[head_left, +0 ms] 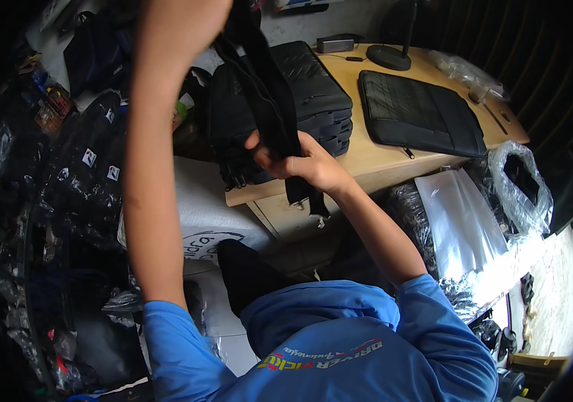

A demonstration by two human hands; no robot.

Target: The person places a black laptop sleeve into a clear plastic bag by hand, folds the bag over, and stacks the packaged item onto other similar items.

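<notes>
A long black fabric strap (274, 100), doubled into two lengths, hangs down from the top edge. My right hand (306, 164) is closed round it near its lower end, and the loose ends dangle below the fingers. My left hand (192, 27) is raised high beside the strap's upper part; its fingers lie past the top edge, so their grip is hidden. Just behind the strap, a stack of black padded laptop sleeves (323, 100) sits on the wooden desk (383, 164). One more black zippered sleeve (420, 114) lies flat to the right of the stack.
A lamp or stand base (389, 58) and a small dark box (337, 44) are at the desk's back. Clear plastic packaging (464, 224) covers bundles at the right. Plastic-wrapped black bags (88, 174) crowd the left. A white sack (196, 201) stands against the desk.
</notes>
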